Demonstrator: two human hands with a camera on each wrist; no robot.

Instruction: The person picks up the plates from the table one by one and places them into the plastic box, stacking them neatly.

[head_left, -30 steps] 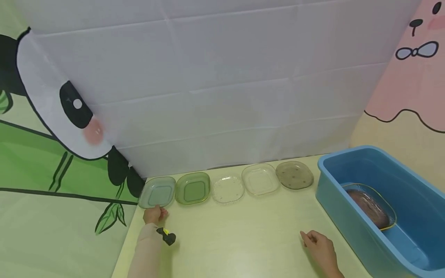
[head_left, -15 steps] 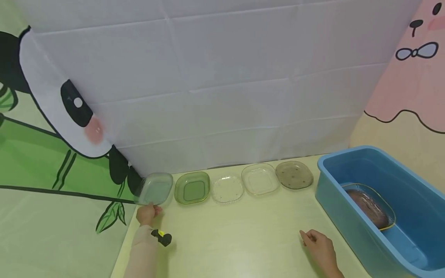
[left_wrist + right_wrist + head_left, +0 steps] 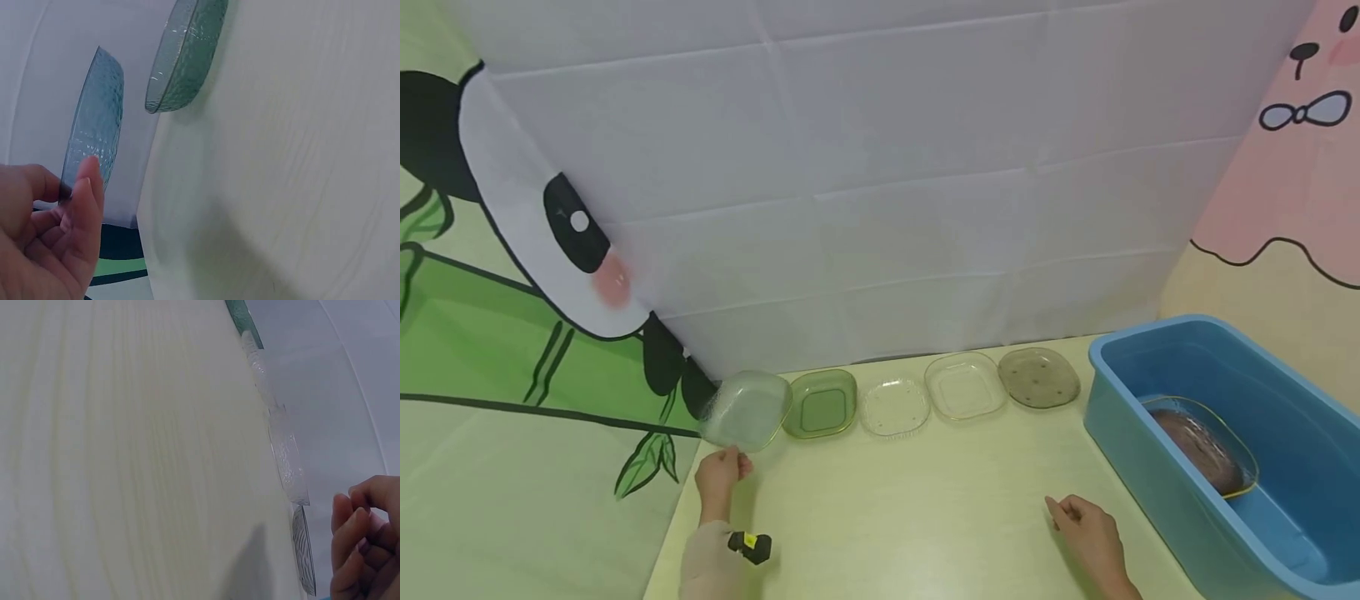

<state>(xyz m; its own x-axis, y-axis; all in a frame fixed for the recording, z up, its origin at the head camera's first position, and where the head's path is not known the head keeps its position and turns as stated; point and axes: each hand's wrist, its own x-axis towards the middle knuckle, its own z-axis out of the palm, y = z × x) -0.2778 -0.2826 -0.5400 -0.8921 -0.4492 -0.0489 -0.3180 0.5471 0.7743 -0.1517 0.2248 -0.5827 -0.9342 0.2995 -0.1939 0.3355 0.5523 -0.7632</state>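
Between its thumb and fingers my left hand (image 3: 721, 479) pinches the near edge of a pale blue glass dish (image 3: 748, 410). In the left wrist view the blue dish (image 3: 97, 115) is raised off the table and tilted on edge, its textured side showing. Just to its right, a green square glass dish (image 3: 820, 404) sits on the table. My right hand (image 3: 1090, 540) hovers over the table's right part, fingers loosely curled and holding nothing. Its fingers (image 3: 350, 540) are apart from the dishes in the right wrist view.
Along the back edge stand a scalloped clear dish (image 3: 893, 408), a square clear dish (image 3: 966, 386) and a grey round-cornered dish (image 3: 1039, 379). A blue tub (image 3: 1127, 467) at the right contains a yellow-rimmed clear dish with a brownish one (image 3: 1198, 450). Printed cloths hang behind and at the sides.
My left hand has lifted the blue dish from its place at the row's left end and tilted it. The right hand and the other dishes have stayed put.
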